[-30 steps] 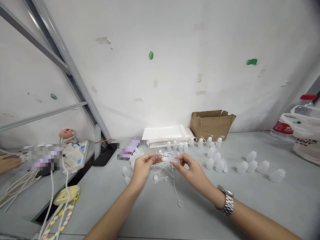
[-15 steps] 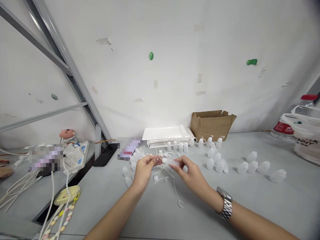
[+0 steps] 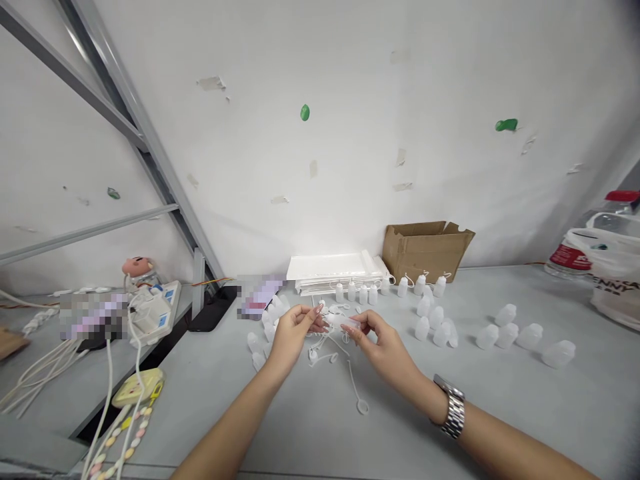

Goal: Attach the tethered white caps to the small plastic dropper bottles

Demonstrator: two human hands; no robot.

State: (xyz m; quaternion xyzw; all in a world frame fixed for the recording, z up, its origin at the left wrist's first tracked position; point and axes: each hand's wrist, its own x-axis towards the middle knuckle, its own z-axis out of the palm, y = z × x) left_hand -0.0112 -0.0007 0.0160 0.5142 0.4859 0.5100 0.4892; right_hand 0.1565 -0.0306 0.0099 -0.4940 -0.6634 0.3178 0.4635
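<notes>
A small translucent white plastic bottle [image 3: 344,321] lies sideways in the air between my two hands, a little above the table. My right hand [image 3: 379,335] pinches its body end between thumb and fingers. At the neck end, the thumb and fingers of my left hand [image 3: 299,328] are closed; whether a cap is in them is hidden. Beneath and between the hands lies a loose heap of white caps with thin straps [image 3: 314,357]. One strap with a ring end [image 3: 363,405] lies nearer to me.
Capped bottles [image 3: 373,295] stand in a row before stacked white packets [image 3: 335,270] and a cardboard box [image 3: 427,250]. Uncapped bottles [image 3: 423,328] stand to the right, others [image 3: 254,343] to the left. A phone [image 3: 260,298], cables [image 3: 107,373] and a bagged water bottle [image 3: 570,257] flank them.
My left fingers have shifted at the bottle's neck end, while my right hand stays around its body. The view has moved slightly. At the far left edge, a person's hand has given way to a tan shape.
</notes>
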